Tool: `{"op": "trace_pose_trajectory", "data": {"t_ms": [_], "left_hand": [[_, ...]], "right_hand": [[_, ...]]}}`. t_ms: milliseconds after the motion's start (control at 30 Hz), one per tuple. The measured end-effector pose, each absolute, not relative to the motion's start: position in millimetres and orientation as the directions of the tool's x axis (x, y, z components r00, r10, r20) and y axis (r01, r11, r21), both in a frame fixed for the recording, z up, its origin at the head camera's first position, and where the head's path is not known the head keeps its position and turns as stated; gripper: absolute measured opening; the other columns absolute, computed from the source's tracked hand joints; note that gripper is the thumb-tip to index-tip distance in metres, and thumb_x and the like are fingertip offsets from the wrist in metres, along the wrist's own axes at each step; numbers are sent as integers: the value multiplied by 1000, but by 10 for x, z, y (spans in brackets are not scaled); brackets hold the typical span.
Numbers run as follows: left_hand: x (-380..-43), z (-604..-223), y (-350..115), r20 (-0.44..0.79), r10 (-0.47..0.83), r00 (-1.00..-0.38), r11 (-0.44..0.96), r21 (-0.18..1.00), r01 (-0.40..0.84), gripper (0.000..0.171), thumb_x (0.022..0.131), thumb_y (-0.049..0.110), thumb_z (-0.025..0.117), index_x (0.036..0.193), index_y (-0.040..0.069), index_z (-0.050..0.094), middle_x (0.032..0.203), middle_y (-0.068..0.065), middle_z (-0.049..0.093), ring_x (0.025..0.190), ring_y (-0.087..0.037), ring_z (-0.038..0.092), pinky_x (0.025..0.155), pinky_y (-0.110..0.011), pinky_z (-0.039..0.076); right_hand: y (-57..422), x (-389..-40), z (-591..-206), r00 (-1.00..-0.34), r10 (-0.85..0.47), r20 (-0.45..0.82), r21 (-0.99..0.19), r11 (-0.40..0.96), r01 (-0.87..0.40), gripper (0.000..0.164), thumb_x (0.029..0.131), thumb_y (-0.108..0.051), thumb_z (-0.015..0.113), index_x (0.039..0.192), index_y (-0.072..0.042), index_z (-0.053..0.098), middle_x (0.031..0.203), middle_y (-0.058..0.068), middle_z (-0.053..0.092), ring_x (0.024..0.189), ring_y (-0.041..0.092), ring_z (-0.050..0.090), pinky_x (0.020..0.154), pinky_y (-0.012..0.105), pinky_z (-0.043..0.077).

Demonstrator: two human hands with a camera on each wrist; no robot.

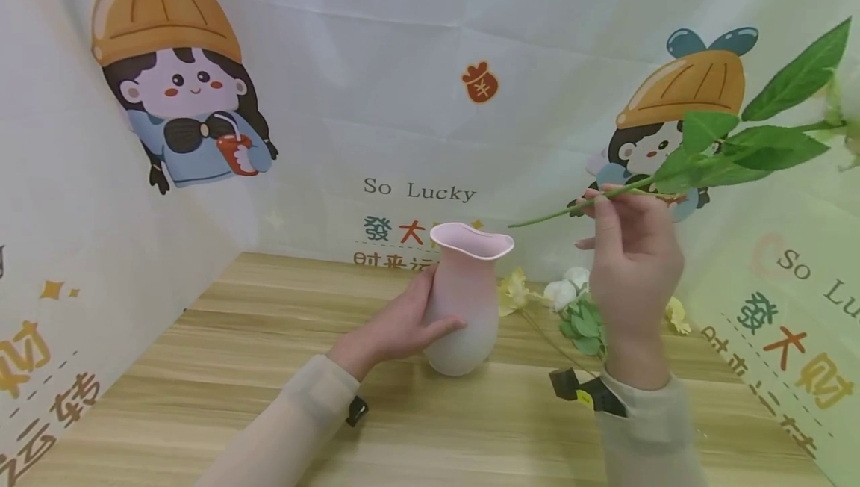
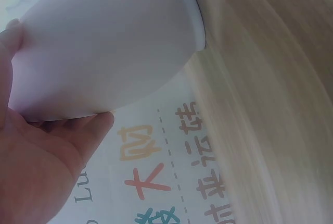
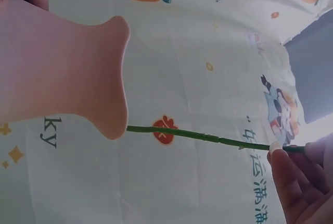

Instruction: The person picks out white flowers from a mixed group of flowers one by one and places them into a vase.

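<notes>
My left hand (image 1: 393, 330) is curled round the belly of a smooth, matte vase (image 1: 463, 300), pink at its wavy, flared mouth and paling toward the rounded base; held upright. My right hand (image 1: 634, 255) pinches a thin green stem (image 1: 561, 213) between thumb and fingers, bare end projecting left of that hand, near the vase mouth; contact cannot be told. Broad, pointed leaves (image 1: 773, 152) spread above and right of it. Below it, a ruffled yellow flower (image 1: 513, 291) and rounded white blooms (image 1: 561, 295) lie on the wood-grained desk (image 1: 201, 367).
</notes>
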State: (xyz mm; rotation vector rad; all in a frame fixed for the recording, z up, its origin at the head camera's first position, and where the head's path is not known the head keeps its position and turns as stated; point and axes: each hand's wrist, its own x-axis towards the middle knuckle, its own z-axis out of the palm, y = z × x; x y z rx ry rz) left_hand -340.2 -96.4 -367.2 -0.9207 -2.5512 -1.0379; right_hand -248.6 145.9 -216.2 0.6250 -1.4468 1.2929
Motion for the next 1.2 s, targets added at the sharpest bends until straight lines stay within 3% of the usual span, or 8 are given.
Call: {"op": "trace_pose_trajectory", "data": {"t_ms": [400, 567, 767, 1000, 1200], "left_hand": [[-3421, -3687, -957, 430, 462, -776, 556, 541, 631, 100, 89, 62, 63, 155, 8, 11, 142, -11, 36, 121, -17, 44, 104, -41, 40], [-3424, -3692, -954, 426, 463, -777, 560, 539, 629, 100, 89, 62, 63, 155, 9, 10, 143, -11, 36, 121, -17, 43, 105, -41, 39], [-3420, -3689, -954, 427, 462, -777, 558, 541, 629, 99, 89, 60, 64, 155, 9, 10, 143, -11, 36, 121, -16, 44, 104, -41, 40], [-3408, -3681, -951, 420, 462, -781, 561, 544, 624, 100, 90, 61, 63, 155, 8, 10, 142, -12, 37, 119, -18, 45, 102, -41, 42], [-3402, -3672, -954, 423, 463, -779, 554, 548, 627, 98, 90, 59, 64, 155, 7, 11, 140, -11, 38, 117, -17, 46, 100, -41, 44]], "right_hand": [[1296, -2699, -2358, -340, 52, 939, -339, 296, -893, 14, 92, 19, 58, 105, 15, 59, 95, 24, 68, 83, 33, 66, 55, 16, 55], [1290, -2948, -2532, -367, 16, 930, -343, 396, -852, 12, 93, 9, 64, 105, 6, 64, 96, 9, 72, 79, 20, 67, 50, 13, 50], [1282, -3111, -2676, -419, -27, 907, -340, 538, -771, 11, 94, -7, 70, 105, -6, 68, 91, -2, 73, 60, 5, 59, 42, 16, 44], [1226, -3162, -2772, -515, -104, 851, -375, 566, -734, 11, 96, -13, 69, 106, -8, 68, 90, 0, 71, 51, 6, 53, 38, 22, 44], [1190, -3200, -2819, -517, -164, 840, -323, 614, -720, 13, 94, -13, 72, 106, -7, 69, 90, 3, 71, 46, 6, 47, 34, 26, 41]]}}
